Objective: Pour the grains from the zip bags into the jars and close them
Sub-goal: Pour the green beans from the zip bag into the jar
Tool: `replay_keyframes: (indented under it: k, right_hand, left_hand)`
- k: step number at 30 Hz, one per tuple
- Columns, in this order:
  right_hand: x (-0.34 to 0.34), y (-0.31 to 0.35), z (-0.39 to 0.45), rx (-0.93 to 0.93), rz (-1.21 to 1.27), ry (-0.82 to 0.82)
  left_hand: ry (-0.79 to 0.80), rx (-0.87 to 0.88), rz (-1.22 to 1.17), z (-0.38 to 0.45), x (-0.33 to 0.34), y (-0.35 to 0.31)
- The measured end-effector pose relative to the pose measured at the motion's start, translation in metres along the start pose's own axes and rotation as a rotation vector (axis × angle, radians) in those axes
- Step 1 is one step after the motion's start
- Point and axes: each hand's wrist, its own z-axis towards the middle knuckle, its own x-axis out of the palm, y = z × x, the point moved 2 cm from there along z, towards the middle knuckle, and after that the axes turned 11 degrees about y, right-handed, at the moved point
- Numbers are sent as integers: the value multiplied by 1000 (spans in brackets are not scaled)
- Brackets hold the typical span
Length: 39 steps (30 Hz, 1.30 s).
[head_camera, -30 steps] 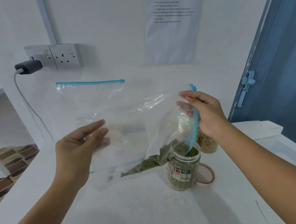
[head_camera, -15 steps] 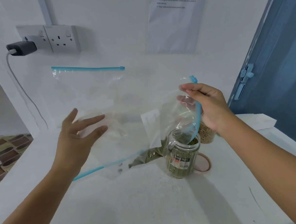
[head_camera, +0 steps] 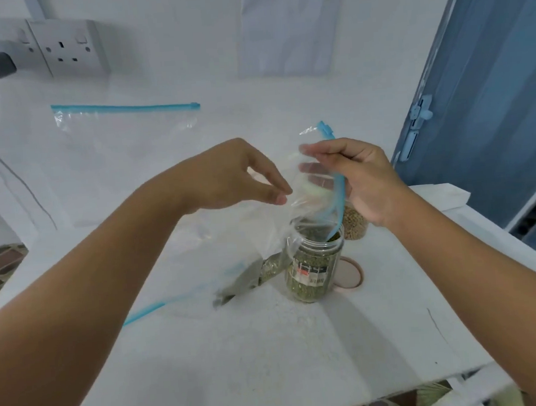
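Note:
An open clear jar [head_camera: 313, 272] of green grains stands on the white table [head_camera: 271, 361]. Over it hangs a clear zip bag [head_camera: 305, 206] with a blue zip strip, its mouth dipping into the jar. My right hand [head_camera: 363, 177] pinches the bag's zip edge above the jar. Extended towards it, my left hand [head_camera: 236, 176] has its fingertips against the plastic near the mouth. The bag's lower part sags left onto the table with green grains [head_camera: 262, 273] inside. A second jar [head_camera: 354, 225] of tan grains stands behind, partly hidden by my right hand.
A round lid [head_camera: 349, 276] lies flat just right of the open jar. An empty zip bag [head_camera: 122, 137] leans on the wall at the back left. Wall sockets [head_camera: 65, 49] with a plugged charger are at top left, and a blue door [head_camera: 490, 92] stands to the right.
My left hand left the bag's underside and moved right to the plastic near the mouth. The bag's lower part dropped onto the table. My right hand keeps its grip.

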Motion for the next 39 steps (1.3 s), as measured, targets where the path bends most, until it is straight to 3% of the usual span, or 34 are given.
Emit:
replay_keyframes:
  k: [5, 10, 16, 22, 27, 30, 35, 39]
  right_hand:
    - [-9, -6, -16, 40, 8, 89]
    - [-15, -18, -29, 163, -187, 184]
    - [-14, -18, -22, 145, -307, 125]
    - [-17, -23, -31, 155, -286, 150]
    - [-18, -24, -29, 202, -408, 161]
    - [-13, -22, -24, 186, -455, 160]
    - [-18, -24, -25, 166, -433, 149]
    - [-20, -24, -29, 217, -455, 250]
  left_hand:
    - [-71, 4, -145, -8, 1, 25]
    - [-47, 32, -268, -11, 6, 30]
    - [30, 48, -255, 3, 1, 7]
    - [-164, 16, -282, 3, 2, 21]
    - [-173, -22, -371, -1, -2, 24]
    - [-161, -11, -297, 4, -3, 17]
    - [-264, -15, -322, 5, -2, 24]
    - [-300, -18, -429, -4, 0, 41]
